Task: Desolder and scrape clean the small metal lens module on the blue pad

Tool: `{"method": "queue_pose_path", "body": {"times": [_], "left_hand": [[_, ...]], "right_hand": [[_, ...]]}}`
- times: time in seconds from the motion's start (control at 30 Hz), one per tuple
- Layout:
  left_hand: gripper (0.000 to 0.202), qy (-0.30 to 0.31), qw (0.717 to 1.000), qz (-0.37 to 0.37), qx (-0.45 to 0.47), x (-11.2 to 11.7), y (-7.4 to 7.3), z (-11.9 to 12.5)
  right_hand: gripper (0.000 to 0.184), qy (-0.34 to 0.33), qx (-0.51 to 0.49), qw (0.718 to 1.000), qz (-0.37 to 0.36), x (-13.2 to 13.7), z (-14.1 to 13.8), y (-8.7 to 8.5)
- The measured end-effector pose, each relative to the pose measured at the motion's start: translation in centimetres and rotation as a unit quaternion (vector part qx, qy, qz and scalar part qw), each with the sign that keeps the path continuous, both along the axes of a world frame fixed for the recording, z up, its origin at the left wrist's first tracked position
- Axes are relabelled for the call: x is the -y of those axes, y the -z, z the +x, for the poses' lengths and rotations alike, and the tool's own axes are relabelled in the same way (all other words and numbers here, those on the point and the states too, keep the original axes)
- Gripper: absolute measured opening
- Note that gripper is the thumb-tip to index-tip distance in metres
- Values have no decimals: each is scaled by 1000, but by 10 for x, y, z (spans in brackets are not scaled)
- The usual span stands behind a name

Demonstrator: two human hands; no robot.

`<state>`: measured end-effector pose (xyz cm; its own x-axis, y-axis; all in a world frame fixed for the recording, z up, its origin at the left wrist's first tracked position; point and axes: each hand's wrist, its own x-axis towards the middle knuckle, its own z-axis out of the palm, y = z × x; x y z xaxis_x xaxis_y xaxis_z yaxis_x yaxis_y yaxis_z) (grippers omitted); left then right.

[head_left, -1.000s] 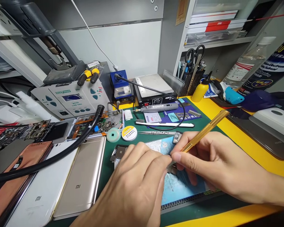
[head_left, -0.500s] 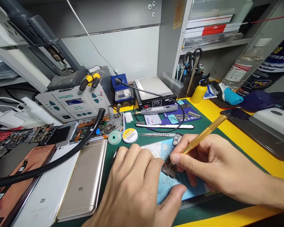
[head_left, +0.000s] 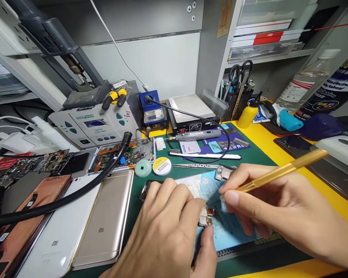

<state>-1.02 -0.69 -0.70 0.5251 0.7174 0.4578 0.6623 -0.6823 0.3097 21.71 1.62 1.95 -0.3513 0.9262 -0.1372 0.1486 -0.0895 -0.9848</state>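
Note:
My left hand (head_left: 168, 227) rests over the work mat with its thumb and fingers closed on a small silvery phone camera module (head_left: 203, 218). Short orange-brown flex ends stick out toward the right. My right hand (head_left: 272, 204) grips a gold-handled craft knife (head_left: 290, 168), whose handle slants up to the right; its tip is hidden. A tiny pale bit shows by the right fingertips, too small to name. Both hands are over a blue sheet (head_left: 234, 231). A second silvery module (head_left: 224, 173) lies beyond my right fingers, and a black part (head_left: 144, 190) is partly hidden behind my left hand.
Tweezers (head_left: 194, 166), a white brush (head_left: 211, 155) and a round tin (head_left: 161, 166) lie beyond my hands. Several phones, including a gold one (head_left: 104, 220), lie at left under a black hose (head_left: 75, 202). A yellow bottle (head_left: 248, 114) stands at back right.
My right hand has drawn back to the right from the module, and the knife handle has tipped lower. The module in my left hand now shows a silvery face instead of a dark one.

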Motion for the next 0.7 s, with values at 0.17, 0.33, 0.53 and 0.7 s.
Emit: {"method": "queue_pose_path", "body": {"times": [0.17,0.33,0.53,0.7], "left_hand": [[24,-12,1000,16,5,2,-7,-6],[13,7,995,93,-29,6,-7,-12],[10,15,991,125,-49,6,-1,-12],[11,11,991,127,-49,4,1,-12]], "right_hand": [[6,-1,128,955,267,8,6,6],[28,-39,176,883,434,12,12,15],[28,-128,150,836,511,6,14,19],[28,-128,165,822,530,4,17,22]]}}
